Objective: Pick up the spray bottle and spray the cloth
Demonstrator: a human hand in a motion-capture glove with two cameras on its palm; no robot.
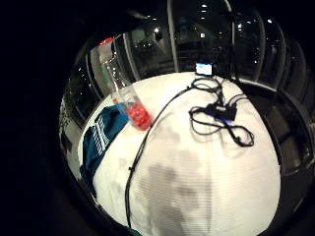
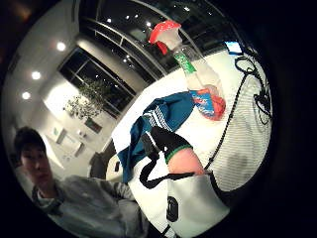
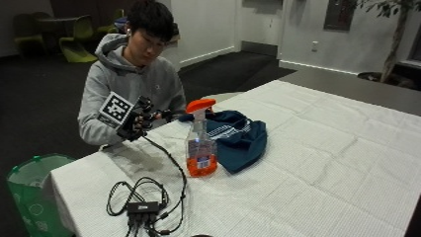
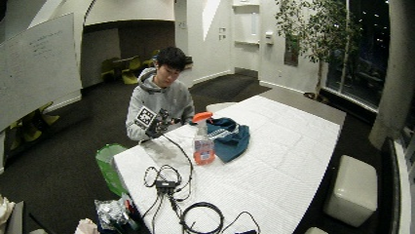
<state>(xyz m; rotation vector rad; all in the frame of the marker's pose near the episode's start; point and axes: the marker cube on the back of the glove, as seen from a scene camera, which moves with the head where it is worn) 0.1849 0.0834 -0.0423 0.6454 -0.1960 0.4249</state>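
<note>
While raised at left of the outside frame, gloved right hand [image 3: 135,123] with fingers loosely curled, holding nothing, spray bottle [image 3: 200,143] upright mid-frame on white surface [image 3: 315,163], touching blue cloth [image 3: 240,140].

The gloved right grip [image 3: 133,124] hangs raised in front of the seated person's chest, at nine o'clock in the outside view, fingers loosely curled, holding nothing, forearm bent upward.
</note>
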